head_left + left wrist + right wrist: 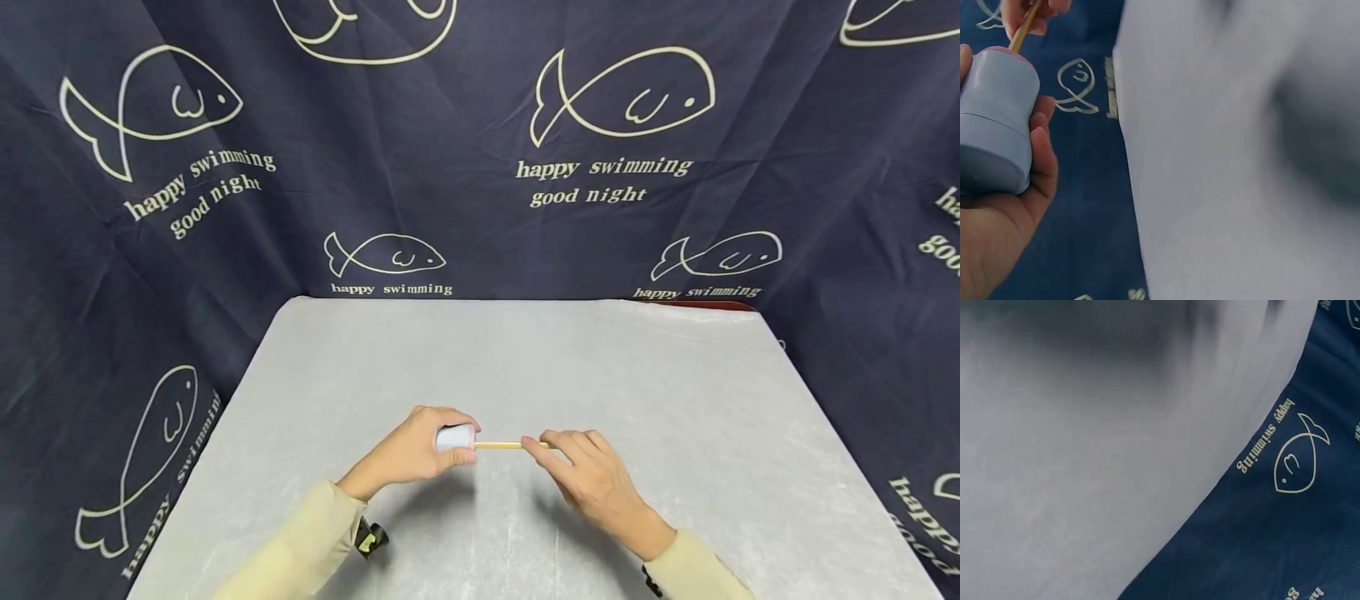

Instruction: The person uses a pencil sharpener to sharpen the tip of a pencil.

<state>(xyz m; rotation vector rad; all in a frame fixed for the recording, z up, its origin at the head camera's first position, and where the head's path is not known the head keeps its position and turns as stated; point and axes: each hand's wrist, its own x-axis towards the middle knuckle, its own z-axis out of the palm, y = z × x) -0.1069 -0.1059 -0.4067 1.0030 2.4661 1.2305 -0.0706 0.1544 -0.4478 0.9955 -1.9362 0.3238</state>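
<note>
My left hand point(411, 447) grips a pale blue pencil sharpener point(453, 437) with a pinkish end, fingers and thumb curled round its body. A thin yellow pencil point(498, 445) runs level from that end across to my right hand point(592, 483), which pinches it near its other end. In the left wrist view, the sharpener point(997, 94) fills the palm and the pencil point(1024, 28) meets its pink top; the pencil's tip is hidden there. Fingers of the right hand point(1054, 5) show at the top edge. The right wrist view shows neither hand clearly.
Both hands are over a table point(525, 358) covered in pale grey cloth. Dark blue curtains point(480, 167) with fish drawings and lettering hang behind it and along both sides. A reddish-brown edge point(705, 306) shows at the table's far right.
</note>
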